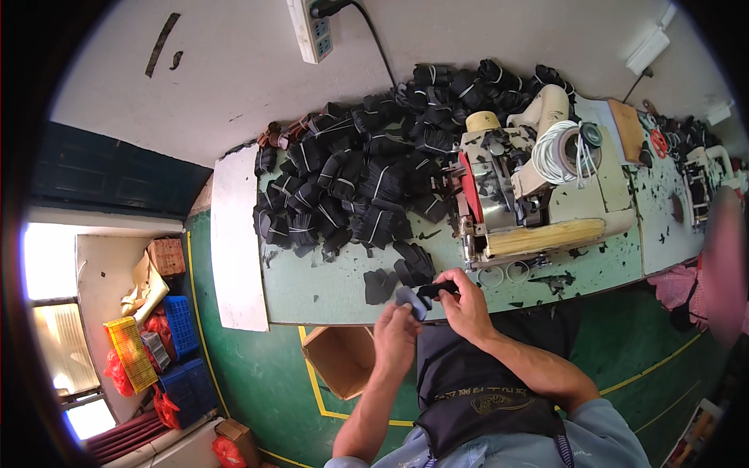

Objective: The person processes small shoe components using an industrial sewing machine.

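My left hand (395, 337) pinches a small greyish-blue flat piece (413, 303) at the front edge of the green-topped table (335, 311). Close beside it, my right hand (466, 309) grips a narrow black piece (438, 288) between thumb and fingers. The two pieces meet or overlap; whether they are joined I cannot tell. Just beyond my hands lie loose dark grey cut pieces (380, 286) and a loose black stack (414, 263). Farther back, many black bundles (379, 225) tied with pale bands are heaped against the wall.
A cream machine (546, 234) with a white cord coil (559, 154) stands right of the heap. Black scraps (555, 281) litter the table. Below are an open cardboard box (339, 360) and, at left, blue crates (180, 326) and a yellow crate (131, 353). A pink blur fills the right edge.
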The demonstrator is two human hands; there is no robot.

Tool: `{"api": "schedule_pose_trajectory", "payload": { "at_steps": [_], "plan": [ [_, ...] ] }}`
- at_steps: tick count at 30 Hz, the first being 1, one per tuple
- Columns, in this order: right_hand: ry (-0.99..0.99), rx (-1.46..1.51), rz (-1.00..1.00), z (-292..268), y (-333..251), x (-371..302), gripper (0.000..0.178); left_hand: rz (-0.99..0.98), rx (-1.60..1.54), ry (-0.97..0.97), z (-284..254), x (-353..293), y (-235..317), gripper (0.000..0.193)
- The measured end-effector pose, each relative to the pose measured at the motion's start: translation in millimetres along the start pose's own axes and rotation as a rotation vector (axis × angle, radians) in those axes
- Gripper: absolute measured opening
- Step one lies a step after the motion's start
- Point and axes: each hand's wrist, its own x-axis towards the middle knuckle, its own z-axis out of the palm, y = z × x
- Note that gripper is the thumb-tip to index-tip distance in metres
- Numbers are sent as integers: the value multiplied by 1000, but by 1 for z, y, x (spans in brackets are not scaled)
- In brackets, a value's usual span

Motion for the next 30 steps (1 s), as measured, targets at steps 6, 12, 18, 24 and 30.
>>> {"api": "schedule_pose_trajectory", "payload": {
  "at_steps": [6, 12, 18, 24, 30],
  "plan": [
    [-131, -143, -103, -12, -6, -13, 32, 6, -33, 12, 23, -2, -22, 12],
    [-126, -120, -149, -27, -25, -23, 28, -15, 76, -57, 22, -8, -29, 17],
    [-407, -233, -50, -72, -32, -27, 28, 591, 1197, -127, 35, -29, 2, 51],
    [-354, 270, 250, -90, -28, -31, 22, 248, 1318, -501, 58, -29, 15, 41],
    [-186, -280, -22, -116, -52, -26, 29, 261, 1359, -528, 109, -14, 29, 37]
  ]
}}
